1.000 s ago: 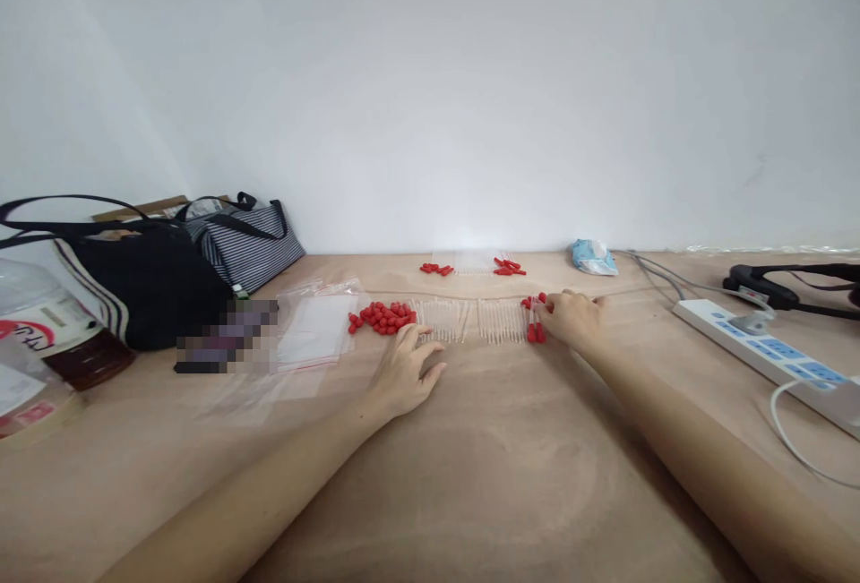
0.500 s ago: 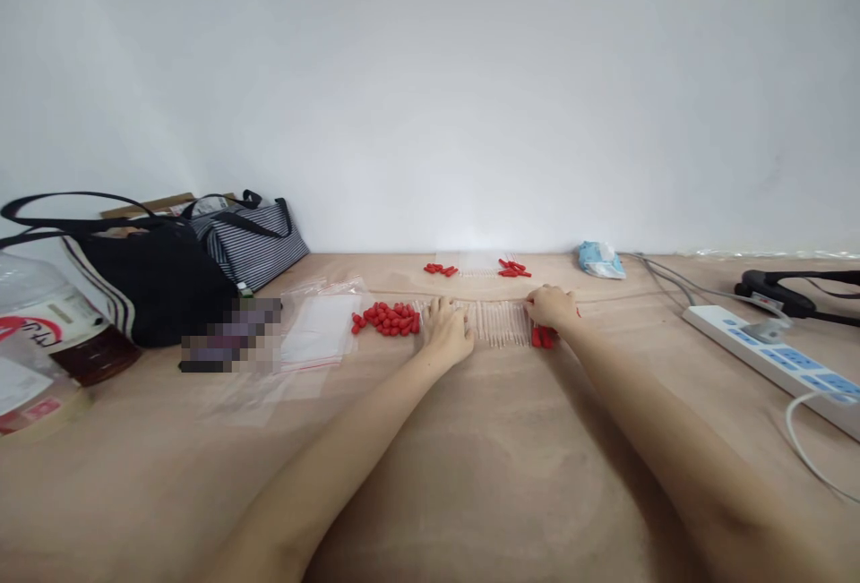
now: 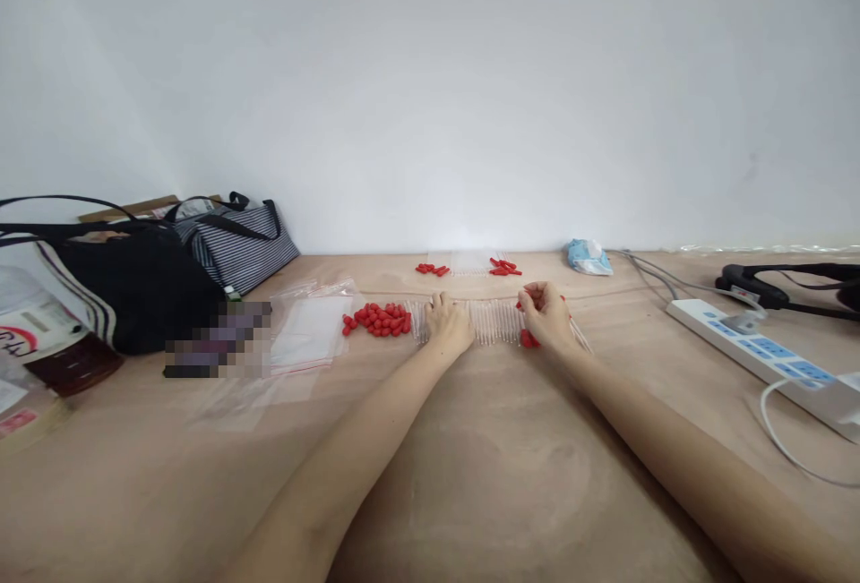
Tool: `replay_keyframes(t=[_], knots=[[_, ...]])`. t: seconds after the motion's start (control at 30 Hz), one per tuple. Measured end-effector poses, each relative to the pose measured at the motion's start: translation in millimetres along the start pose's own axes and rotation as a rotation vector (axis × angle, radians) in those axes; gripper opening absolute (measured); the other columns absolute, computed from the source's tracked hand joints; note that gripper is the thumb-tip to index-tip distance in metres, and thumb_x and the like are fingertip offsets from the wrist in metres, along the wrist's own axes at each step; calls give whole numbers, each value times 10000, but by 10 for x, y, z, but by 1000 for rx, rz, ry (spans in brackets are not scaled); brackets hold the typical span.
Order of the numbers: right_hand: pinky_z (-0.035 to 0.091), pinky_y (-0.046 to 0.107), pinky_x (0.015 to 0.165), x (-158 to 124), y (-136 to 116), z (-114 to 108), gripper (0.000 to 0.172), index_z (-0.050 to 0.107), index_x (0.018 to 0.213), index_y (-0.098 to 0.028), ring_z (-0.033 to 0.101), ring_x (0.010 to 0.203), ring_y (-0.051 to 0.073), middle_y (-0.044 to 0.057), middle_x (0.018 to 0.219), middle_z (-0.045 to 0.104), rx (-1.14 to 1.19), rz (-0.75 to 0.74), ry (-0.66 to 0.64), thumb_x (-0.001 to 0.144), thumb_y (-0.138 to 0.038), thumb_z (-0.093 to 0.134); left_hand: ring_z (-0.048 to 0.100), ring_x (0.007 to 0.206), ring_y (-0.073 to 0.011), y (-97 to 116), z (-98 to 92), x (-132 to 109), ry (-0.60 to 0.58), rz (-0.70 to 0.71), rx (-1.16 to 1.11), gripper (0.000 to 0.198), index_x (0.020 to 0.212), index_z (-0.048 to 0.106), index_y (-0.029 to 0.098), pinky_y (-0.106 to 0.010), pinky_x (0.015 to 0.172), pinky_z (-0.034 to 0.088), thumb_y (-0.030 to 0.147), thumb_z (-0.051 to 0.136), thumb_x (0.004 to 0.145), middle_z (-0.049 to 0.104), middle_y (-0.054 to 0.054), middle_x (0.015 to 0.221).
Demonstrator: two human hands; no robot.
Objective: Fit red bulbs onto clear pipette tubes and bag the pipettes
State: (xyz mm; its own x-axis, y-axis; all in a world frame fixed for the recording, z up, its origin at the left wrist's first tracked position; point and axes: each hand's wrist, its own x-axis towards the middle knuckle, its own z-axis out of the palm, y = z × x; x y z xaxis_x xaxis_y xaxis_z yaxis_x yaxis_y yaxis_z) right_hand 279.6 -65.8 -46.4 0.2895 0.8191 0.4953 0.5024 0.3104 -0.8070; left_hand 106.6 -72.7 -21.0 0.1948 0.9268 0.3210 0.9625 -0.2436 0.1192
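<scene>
Working at row of thin pale sticks point(image 3: 497, 323) laid across table point(image 3: 484, 449); most show no red at ends. Red pile point(image 3: 384, 321) lies loose just beside row's left end; few red pieces point(image 3: 529, 340) sit at right end, so work looks only partly done. Left hand point(image 3: 449, 325) palm down over sticks, fingers bent; cannot tell if gripping. Right hand point(image 3: 546, 314) curled, thumb near fingertips, beside red pieces; hold hidden, perhaps pinching one. Forearms reach forward, converging.
</scene>
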Motion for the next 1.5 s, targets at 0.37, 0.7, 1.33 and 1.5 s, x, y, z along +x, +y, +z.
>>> replay_keyframes(t=[0.37,0.7,1.33,1.5], knots=[[470,280,523,-588,-162,52,260,560,827,-164,567,590,146,56,748,608,129,-75,-210,719,-399,551,359,1035,-302,-143,-109,-122,42,21,-16,202,866,599,145,-444,846,293,284,483,778,460,-138,1067],[473,315,711,-729,-460,-41,187,668,839,-186,558,830,176,80,882,587,-117,-316,-409,760,-186,499,348,1047,-314,-3,-12,62,18,-64,15,250,889,620,97,-423,835,293,266,526,729,466,-172,1084],[430,284,648,-664,-436,-22,232,634,952,-166,525,673,143,53,759,585,-22,-243,-494,793,-255,491,564,707,-142,-443,-441,-475,-47,237,-459,134,899,515,155,-253,669,434,184,390,860,602,-13,745],[415,289,744,-696,-523,34,229,621,928,-173,518,800,152,63,829,553,45,-330,-589,824,-200,418,584,727,-136,-748,-369,-800,28,403,-606,232,1028,532,177,-262,693,449,189,357,875,613,-30,806]])
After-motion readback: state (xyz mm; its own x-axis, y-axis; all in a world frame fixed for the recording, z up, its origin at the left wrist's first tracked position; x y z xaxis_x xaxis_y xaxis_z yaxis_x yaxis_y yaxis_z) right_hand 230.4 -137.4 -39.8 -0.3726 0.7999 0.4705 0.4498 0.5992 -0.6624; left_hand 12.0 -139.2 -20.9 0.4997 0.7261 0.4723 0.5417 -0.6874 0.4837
